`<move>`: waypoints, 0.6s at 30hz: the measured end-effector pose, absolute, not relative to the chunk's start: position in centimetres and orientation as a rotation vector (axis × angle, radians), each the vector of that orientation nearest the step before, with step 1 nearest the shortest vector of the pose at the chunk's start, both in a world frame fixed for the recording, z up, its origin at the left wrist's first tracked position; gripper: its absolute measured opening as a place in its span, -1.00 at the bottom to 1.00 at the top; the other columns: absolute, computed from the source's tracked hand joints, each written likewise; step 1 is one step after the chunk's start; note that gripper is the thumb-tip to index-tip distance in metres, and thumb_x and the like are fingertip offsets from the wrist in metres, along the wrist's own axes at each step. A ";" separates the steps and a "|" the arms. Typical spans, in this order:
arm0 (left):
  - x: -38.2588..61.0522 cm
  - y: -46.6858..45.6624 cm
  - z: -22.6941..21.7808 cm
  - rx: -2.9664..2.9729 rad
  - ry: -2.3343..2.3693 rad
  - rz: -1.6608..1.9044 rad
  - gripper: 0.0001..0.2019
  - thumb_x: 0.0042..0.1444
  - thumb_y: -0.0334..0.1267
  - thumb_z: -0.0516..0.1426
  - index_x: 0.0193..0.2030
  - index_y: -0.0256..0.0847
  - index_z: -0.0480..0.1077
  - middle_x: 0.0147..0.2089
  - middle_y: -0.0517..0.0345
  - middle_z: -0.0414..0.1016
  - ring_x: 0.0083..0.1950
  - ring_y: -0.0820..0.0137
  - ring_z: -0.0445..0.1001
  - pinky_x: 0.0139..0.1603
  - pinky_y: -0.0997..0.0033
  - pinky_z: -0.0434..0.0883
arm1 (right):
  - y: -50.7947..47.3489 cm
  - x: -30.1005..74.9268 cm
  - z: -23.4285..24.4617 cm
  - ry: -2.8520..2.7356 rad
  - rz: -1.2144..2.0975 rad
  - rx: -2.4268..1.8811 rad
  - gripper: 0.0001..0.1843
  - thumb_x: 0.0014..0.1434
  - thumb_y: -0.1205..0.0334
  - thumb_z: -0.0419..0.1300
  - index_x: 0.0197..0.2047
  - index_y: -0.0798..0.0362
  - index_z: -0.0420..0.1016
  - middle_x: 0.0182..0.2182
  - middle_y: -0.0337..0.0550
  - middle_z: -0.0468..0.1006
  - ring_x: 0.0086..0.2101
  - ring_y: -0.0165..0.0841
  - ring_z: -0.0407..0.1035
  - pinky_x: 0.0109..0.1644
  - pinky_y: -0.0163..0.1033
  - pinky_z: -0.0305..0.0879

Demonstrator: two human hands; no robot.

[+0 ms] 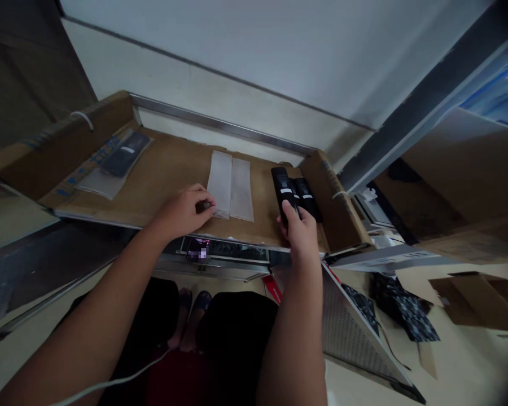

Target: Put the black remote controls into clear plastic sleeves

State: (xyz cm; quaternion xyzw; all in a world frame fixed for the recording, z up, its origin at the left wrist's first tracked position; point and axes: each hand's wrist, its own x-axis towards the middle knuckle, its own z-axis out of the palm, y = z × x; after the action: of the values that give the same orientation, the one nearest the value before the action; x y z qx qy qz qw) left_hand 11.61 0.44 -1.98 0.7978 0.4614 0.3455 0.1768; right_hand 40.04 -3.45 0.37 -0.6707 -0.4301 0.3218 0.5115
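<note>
My right hand (298, 226) grips a long black remote control (283, 183) with a white label, thumb on top, at the right of the cardboard-lined shelf. More black remotes (308, 197) of the same look lie just behind it against the cardboard side. My left hand (189, 210) has its thumb and fingers closed at the near corner of a flat translucent plastic sleeve (220, 181). Right beside that sleeve lies another sleeve (241, 189). At the left end, a dark remote (126, 152) rests in or on a plastic sleeve (104, 183); which one I cannot tell.
Cardboard walls (336, 197) close off the shelf's two ends, and a metal rail (220, 125) runs along the back. Under the front edge is a phone-like lit screen (198, 249). A perforated metal panel (355, 332) slants down at right, near open cardboard boxes (485, 299) on the floor.
</note>
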 end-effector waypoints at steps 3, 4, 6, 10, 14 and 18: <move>11.8 0.3 -2.0 2.243 1.322 1.029 -0.85 0.26 -0.21 0.16 -0.24 -0.16 0.55 -0.20 0.12 0.51 -0.19 0.32 0.48 -0.12 0.28 0.38 | -4.4 40.4 0.9 -0.954 1.043 -1.378 -0.50 0.05 -0.21 0.41 -0.39 -0.03 0.30 -0.60 -0.35 0.40 -0.68 -0.52 0.08 -0.63 -0.36 -0.11; 11.9 0.2 -2.0 2.224 1.338 1.059 -0.85 0.26 -0.21 0.16 -0.24 -0.16 0.55 -0.21 0.12 0.52 -0.22 0.33 0.48 -0.14 0.29 0.38 | -4.8 40.5 1.1 -0.955 1.107 -1.331 -0.50 0.06 -0.19 0.42 -0.38 -0.03 0.28 -0.62 -0.36 0.39 -0.69 -0.53 0.05 -0.64 -0.37 -0.14; 12.2 0.2 -2.0 2.178 1.375 1.136 -0.85 0.26 -0.20 0.16 -0.23 -0.15 0.55 -0.22 0.13 0.52 -0.26 0.34 0.47 -0.18 0.30 0.37 | -5.3 40.5 1.5 -0.973 1.198 -1.276 -0.50 0.07 -0.19 0.43 -0.37 -0.03 0.28 -0.65 -0.38 0.35 -0.69 -0.53 0.03 -0.64 -0.38 -0.13; 12.2 0.0 -1.7 2.024 1.525 1.404 -0.87 0.26 -0.18 0.18 -0.22 -0.14 0.53 -0.24 0.12 0.52 -0.24 0.32 0.47 -0.16 0.31 0.40 | -5.9 40.3 1.8 -1.046 1.280 -1.223 -0.48 0.08 -0.21 0.42 -0.38 -0.02 0.29 -0.69 -0.38 0.32 -0.70 -0.54 0.03 -0.65 -0.39 -0.13; 10.6 -0.6 -0.8 1.852 1.754 1.695 -0.87 0.31 -0.15 0.18 -0.19 -0.08 0.53 -0.23 0.12 0.48 -0.15 0.27 0.46 -0.05 0.24 0.42 | -6.0 40.0 1.7 -1.065 1.318 -1.169 -0.53 0.12 -0.17 0.42 -0.37 0.00 0.33 -0.68 -0.38 0.32 -0.69 -0.54 0.04 -0.64 -0.40 -0.14; 9.0 -1.7 -0.2 1.898 1.823 1.823 -0.83 0.36 -0.13 0.16 -0.11 -0.12 0.54 -0.20 0.12 0.43 -0.08 0.26 0.44 0.02 0.20 0.41 | -6.0 39.7 1.7 -1.068 1.334 -1.175 -0.56 0.13 -0.15 0.42 -0.33 0.02 0.40 -0.68 -0.38 0.34 -0.69 -0.54 0.06 -0.65 -0.42 -0.15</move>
State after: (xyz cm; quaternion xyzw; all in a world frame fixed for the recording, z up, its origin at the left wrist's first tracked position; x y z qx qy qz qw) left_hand 9.04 -1.65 -0.15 0.5925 0.5692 0.5693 -0.0298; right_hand 39.65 -6.01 1.71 -0.4877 -0.4432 0.5537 0.5090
